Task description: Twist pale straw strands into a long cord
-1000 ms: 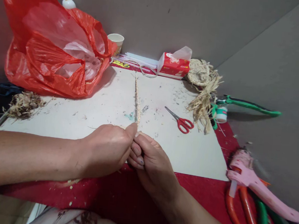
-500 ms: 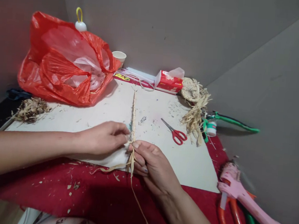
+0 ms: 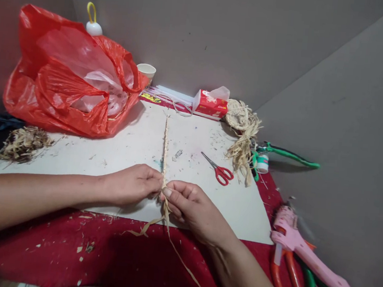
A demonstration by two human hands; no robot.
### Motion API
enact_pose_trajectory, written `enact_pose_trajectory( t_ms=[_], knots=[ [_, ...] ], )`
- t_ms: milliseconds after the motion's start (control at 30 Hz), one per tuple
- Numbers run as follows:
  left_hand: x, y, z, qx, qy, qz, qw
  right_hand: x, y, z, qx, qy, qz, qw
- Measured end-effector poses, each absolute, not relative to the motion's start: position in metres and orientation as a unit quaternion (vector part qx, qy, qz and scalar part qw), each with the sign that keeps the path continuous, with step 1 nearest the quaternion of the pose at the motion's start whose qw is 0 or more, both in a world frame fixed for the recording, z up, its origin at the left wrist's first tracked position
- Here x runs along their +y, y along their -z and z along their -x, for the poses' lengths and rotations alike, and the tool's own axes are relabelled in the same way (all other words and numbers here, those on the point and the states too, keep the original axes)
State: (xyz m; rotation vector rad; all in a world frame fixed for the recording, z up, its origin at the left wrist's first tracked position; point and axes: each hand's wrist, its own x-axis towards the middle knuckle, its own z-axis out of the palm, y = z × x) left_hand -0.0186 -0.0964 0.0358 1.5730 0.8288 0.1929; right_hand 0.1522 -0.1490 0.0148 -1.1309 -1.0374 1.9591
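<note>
A long thin braid (image 3: 165,152) of pale straw-like fibre lies upright in view on the white board (image 3: 196,162). My right hand (image 3: 190,208) pinches its near end between thumb and fingers. From the left, my left hand (image 3: 137,183) is closed against the braid just above that pinch, its fingertips partly hidden. Loose strips (image 3: 166,210) hang from below my fingers, one trailing long over the red cloth (image 3: 108,252). Red-handled scissors (image 3: 221,173) rest on the board to the right of the braid.
A red plastic bag (image 3: 71,93) stands at the back left, near a paper cup (image 3: 147,71). Dry fibre scraps (image 3: 27,144) lie at left. Along the back right are a tissue pack (image 3: 211,104), a fibre bundle (image 3: 242,121) and green-handled pliers (image 3: 291,155). A pink glue gun (image 3: 309,252) lies right.
My left hand has closed in and now touches the braid, where its fingers were looser and slightly apart before. My right hand keeps its pinch. The whole view has shifted a little.
</note>
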Motion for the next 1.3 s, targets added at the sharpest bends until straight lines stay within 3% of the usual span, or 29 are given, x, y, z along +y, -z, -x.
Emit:
enact_pose_trajectory(
  t_ms=[233,400,667,900,1067,1300],
  knots=[
    [-0.092,-0.024,0.012,0.312,-0.095,-0.635,0.700,-0.148,-0.021,-0.159,-0.436,-0.719,0.456,0.292],
    [-0.093,-0.024,0.012,0.334,-0.089,-0.659,0.668,-0.148,-0.024,-0.167,-0.451,-0.731,0.437,0.265],
    [-0.096,-0.028,0.010,0.340,-0.095,-0.743,0.569,-0.148,-0.029,-0.170,-0.512,-0.632,0.540,0.215],
    [-0.101,-0.027,0.007,0.334,-0.119,-0.765,0.538,-0.159,-0.029,-0.147,-0.303,-0.742,0.512,0.309],
    [-0.105,-0.022,0.008,0.331,-0.113,-0.701,0.621,-0.176,-0.025,-0.124,-0.264,-0.706,0.548,0.363],
    [-0.106,-0.027,0.010,0.364,-0.125,-0.686,0.618,-0.183,-0.022,-0.109,-0.362,-0.612,0.605,0.359]
  ],
)
